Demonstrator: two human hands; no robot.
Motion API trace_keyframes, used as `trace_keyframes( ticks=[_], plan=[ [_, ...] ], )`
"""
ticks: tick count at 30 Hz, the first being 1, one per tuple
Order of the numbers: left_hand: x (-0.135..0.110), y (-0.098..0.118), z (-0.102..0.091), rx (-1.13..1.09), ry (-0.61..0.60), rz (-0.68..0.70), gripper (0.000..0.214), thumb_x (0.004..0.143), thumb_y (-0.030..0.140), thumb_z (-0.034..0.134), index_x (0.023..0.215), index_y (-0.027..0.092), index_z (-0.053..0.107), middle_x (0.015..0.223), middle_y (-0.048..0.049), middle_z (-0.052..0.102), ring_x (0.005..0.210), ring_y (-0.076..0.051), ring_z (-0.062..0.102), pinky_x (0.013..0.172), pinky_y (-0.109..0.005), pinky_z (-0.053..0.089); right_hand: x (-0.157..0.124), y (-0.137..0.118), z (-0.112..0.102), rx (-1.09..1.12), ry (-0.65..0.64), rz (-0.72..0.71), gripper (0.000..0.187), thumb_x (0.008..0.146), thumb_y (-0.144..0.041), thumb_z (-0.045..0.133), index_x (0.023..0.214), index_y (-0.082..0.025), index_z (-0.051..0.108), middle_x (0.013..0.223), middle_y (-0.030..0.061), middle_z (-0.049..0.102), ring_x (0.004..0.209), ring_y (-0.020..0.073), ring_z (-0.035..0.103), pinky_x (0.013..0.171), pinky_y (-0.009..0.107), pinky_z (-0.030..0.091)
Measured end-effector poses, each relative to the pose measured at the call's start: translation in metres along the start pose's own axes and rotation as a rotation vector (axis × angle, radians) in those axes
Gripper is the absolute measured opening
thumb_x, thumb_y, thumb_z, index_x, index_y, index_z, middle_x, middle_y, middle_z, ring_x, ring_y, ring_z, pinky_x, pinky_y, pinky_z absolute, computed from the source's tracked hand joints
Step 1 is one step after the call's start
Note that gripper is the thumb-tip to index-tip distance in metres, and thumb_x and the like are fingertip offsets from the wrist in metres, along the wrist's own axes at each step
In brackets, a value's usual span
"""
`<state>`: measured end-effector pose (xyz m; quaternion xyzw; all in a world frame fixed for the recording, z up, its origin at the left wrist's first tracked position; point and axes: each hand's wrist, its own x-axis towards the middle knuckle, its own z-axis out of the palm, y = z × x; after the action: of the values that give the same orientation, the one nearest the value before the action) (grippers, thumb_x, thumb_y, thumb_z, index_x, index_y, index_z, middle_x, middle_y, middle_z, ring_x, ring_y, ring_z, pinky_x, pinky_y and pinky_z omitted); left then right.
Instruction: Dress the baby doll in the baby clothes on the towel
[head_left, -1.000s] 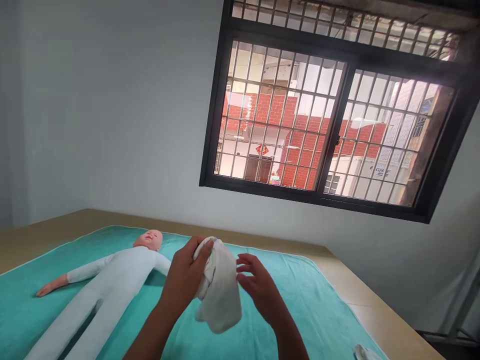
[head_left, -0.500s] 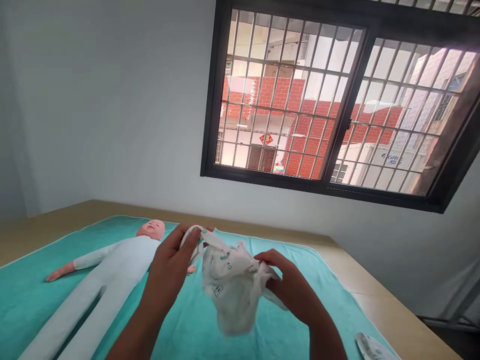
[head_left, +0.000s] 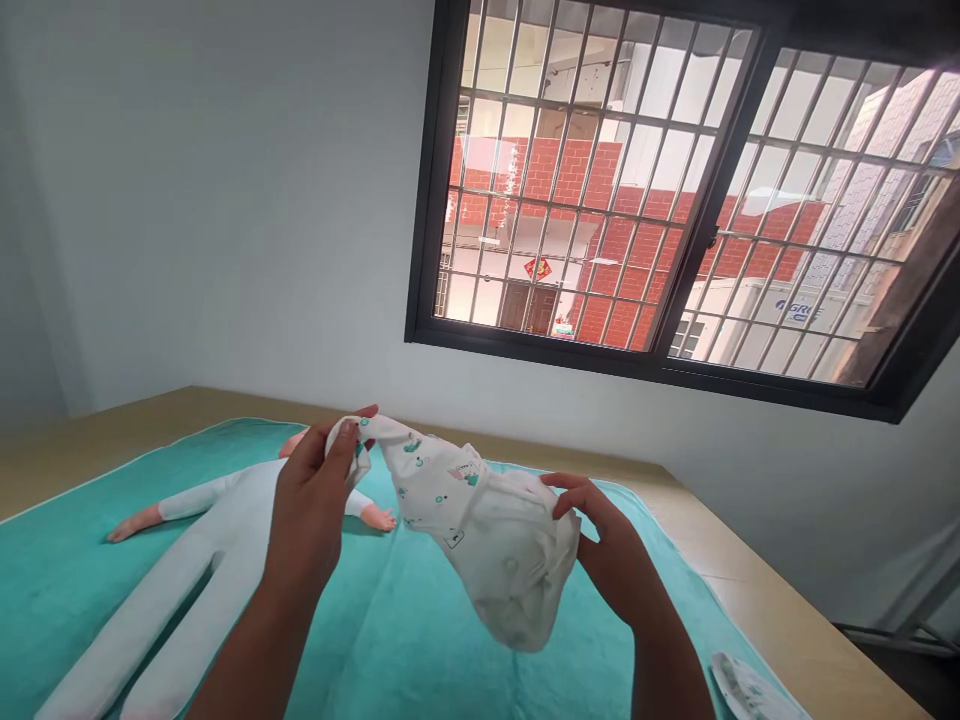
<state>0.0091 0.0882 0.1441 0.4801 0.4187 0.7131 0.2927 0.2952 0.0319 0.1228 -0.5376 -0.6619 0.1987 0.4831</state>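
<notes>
Between my hands hangs a small white baby garment with green and grey prints; its exact kind is unclear because it is bunched. My left hand pinches a narrow, strip-like end of it, raised in front of the doll. The wider, plain white part sags toward the right, where my right hand grips its edge with thumb and fingers. A baby doll in a white suit lies on its back at the left. My left hand and forearm hide most of its head and part of its body.
A turquoise blanket covers much of the wooden tabletop. Another folded white printed cloth item lies at the lower right edge. Behind the table stand a plain wall and a barred window.
My left hand has moved up and left, my right hand slightly up and right. The garment is now stretched wider between them, showing more of its print and plain side.
</notes>
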Motion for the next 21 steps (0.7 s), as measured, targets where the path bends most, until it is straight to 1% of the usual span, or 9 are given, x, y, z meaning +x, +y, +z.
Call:
trace_keyframes(
  ticks=[2, 4, 7, 10, 12, 14, 17, 19, 21],
  plan=[
    [0.001, -0.002, 0.002, -0.034, -0.057, -0.019, 0.054, 0.085, 0.061, 0.053, 0.121, 0.022, 0.064, 0.113, -0.0052, 0.068, 0.097, -0.020, 0.062, 0.078, -0.026, 0.051, -0.002, -0.002, 0.001, -0.006, -0.091, 0.022, 0.006, 0.081, -0.021, 0.056, 0.084, -0.025, 0.059, 0.140, -0.0007, 0.049, 0.124, 0.0236, 0.049, 0.090, 0.038, 0.050],
    [-0.002, -0.002, 0.006, -0.067, -0.152, -0.060, 0.052, 0.086, 0.058, 0.055, 0.122, 0.022, 0.064, 0.118, -0.0062, 0.067, 0.097, -0.020, 0.063, 0.076, -0.026, 0.052, -0.003, -0.005, 0.006, -0.050, -0.227, 0.024, 0.007, 0.082, -0.025, 0.061, 0.088, -0.026, 0.060, 0.148, -0.0024, 0.041, 0.134, 0.0251, 0.041, 0.100, 0.043, 0.045],
    [-0.015, 0.003, 0.016, -0.090, -0.329, -0.148, 0.050, 0.088, 0.056, 0.053, 0.123, 0.022, 0.063, 0.124, -0.0081, 0.066, 0.095, -0.021, 0.065, 0.069, -0.026, 0.053, -0.004, -0.014, 0.020, -0.058, -0.409, 0.002, 0.038, 0.074, -0.030, 0.075, 0.109, -0.031, 0.060, 0.153, -0.0021, 0.034, 0.139, 0.0260, 0.034, 0.111, 0.046, 0.035],
    [-0.031, 0.011, 0.024, -0.052, -0.443, -0.149, 0.043, 0.090, 0.052, 0.053, 0.123, 0.026, 0.063, 0.132, -0.0057, 0.062, 0.106, -0.023, 0.063, 0.078, -0.028, 0.054, -0.004, -0.031, 0.045, 0.015, -0.417, -0.024, 0.075, 0.064, -0.027, 0.083, 0.131, -0.036, 0.049, 0.148, 0.0000, 0.042, 0.131, 0.0259, 0.044, 0.105, 0.042, 0.041],
    [-0.040, 0.015, 0.027, -0.017, -0.509, -0.112, 0.038, 0.090, 0.050, 0.054, 0.120, 0.029, 0.065, 0.138, -0.0029, 0.058, 0.117, -0.024, 0.058, 0.088, -0.030, 0.053, -0.006, -0.043, 0.064, 0.049, -0.422, -0.034, 0.086, 0.060, -0.021, 0.085, 0.136, -0.037, 0.047, 0.134, -0.0002, 0.055, 0.117, 0.0258, 0.055, 0.092, 0.038, 0.050],
    [-0.046, 0.019, 0.028, -0.009, -0.600, -0.065, 0.034, 0.090, 0.047, 0.055, 0.117, 0.030, 0.067, 0.143, -0.0011, 0.053, 0.128, -0.025, 0.051, 0.099, -0.033, 0.049, -0.008, -0.052, 0.079, 0.063, -0.436, -0.038, 0.074, 0.065, -0.020, 0.080, 0.132, -0.036, 0.052, 0.117, -0.0010, 0.065, 0.100, 0.0241, 0.062, 0.078, 0.032, 0.052],
    [-0.046, 0.025, 0.026, -0.063, -0.743, -0.023, 0.033, 0.090, 0.043, 0.056, 0.119, 0.029, 0.066, 0.147, -0.0019, 0.048, 0.134, -0.028, 0.045, 0.107, -0.037, 0.044, -0.008, -0.051, 0.086, 0.048, -0.362, -0.014, 0.023, 0.084, -0.023, 0.059, 0.105, -0.027, 0.068, 0.095, -0.0003, 0.071, 0.083, 0.0199, 0.063, 0.067, 0.028, 0.047],
    [-0.042, 0.027, 0.022, -0.104, -0.807, -0.049, 0.038, 0.092, 0.041, 0.053, 0.127, 0.029, 0.059, 0.147, -0.0047, 0.048, 0.131, -0.029, 0.049, 0.103, -0.039, 0.048, -0.006, -0.043, 0.081, 0.060, -0.284, 0.022, 0.017, 0.086, -0.021, 0.051, 0.084, -0.021, 0.068, 0.081, 0.0008, 0.069, 0.075, 0.0180, 0.061, 0.062, 0.027, 0.045],
    [-0.036, 0.025, 0.019, -0.103, -0.845, -0.079, 0.045, 0.093, 0.042, 0.051, 0.135, 0.029, 0.052, 0.145, -0.0067, 0.051, 0.127, -0.029, 0.053, 0.097, -0.039, 0.052, -0.002, -0.031, 0.072, 0.119, -0.178, 0.044, 0.013, 0.082, -0.022, 0.054, 0.076, -0.019, 0.066, 0.076, 0.0018, 0.068, 0.073, 0.0182, 0.060, 0.061, 0.027, 0.046]
  ],
)
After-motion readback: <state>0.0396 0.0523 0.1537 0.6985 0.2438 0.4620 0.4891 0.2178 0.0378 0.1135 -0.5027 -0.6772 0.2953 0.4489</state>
